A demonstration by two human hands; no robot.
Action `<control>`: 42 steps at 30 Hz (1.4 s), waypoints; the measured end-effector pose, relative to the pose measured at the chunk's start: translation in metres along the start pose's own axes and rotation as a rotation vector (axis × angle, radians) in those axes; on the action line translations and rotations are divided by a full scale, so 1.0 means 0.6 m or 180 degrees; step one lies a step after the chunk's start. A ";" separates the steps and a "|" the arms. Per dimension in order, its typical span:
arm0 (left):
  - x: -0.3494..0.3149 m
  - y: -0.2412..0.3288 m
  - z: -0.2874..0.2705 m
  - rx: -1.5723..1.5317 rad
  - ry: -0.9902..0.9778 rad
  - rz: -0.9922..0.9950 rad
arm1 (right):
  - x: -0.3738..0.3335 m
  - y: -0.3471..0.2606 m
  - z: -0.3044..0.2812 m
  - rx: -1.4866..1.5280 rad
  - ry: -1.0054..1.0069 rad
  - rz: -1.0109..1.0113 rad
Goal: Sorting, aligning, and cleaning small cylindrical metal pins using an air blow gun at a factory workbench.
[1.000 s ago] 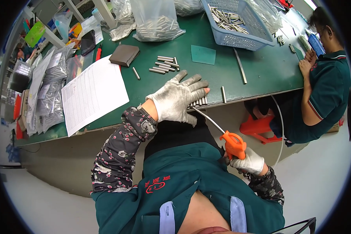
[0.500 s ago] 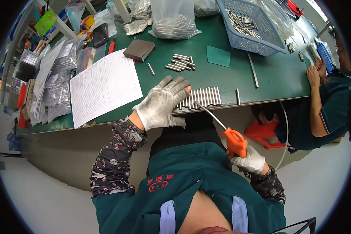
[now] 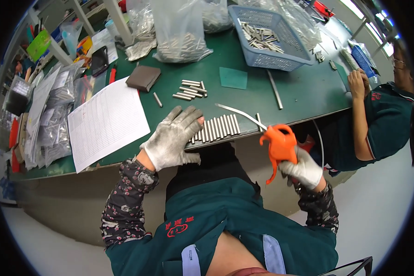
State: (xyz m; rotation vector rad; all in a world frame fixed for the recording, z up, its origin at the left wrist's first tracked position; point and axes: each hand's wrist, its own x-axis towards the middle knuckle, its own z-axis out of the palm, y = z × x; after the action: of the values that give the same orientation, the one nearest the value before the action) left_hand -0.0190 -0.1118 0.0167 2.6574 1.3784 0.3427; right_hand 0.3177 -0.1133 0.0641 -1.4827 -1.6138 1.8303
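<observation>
My left hand (image 3: 172,138) wears a grey-white glove with its fingertips uncovered at one finger. It lies flat, fingers stretched out, over the left end of a row of short metal pins (image 3: 221,127) lined up side by side along the table's front edge. In my right hand (image 3: 304,172), also gloved, is an orange air blow gun (image 3: 282,145). Its long bent nozzle (image 3: 244,113) reaches leftward, the tip appearing just beyond the far ends of the row. One separate pin (image 3: 258,122) lies to the right of the row, partly behind the nozzle.
Beyond the row lie a loose group of pins (image 3: 190,91), a brown block (image 3: 143,78) and a teal card (image 3: 233,78). A printed sheet (image 3: 109,124) is at left. Farther back stand a bag of pins (image 3: 181,41) and a blue basket (image 3: 276,60). A co-worker (image 3: 377,119) sits at right.
The air gun has been raised and turned; its nozzle tip has moved from the near part of the row to beyond it. My left hand stays flat at the row's left end. The whole view has shifted.
</observation>
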 end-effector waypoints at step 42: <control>-0.011 0.017 -0.005 0.0159 0.0997 -0.0772 | 0.161 -0.040 0.067 -0.2788 0.1034 -0.1846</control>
State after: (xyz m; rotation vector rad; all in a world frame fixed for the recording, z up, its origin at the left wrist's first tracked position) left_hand -0.0151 -0.1231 0.0212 2.5129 1.7974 0.7276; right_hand 0.2341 -0.0549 0.0313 -1.2549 -2.4470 0.5388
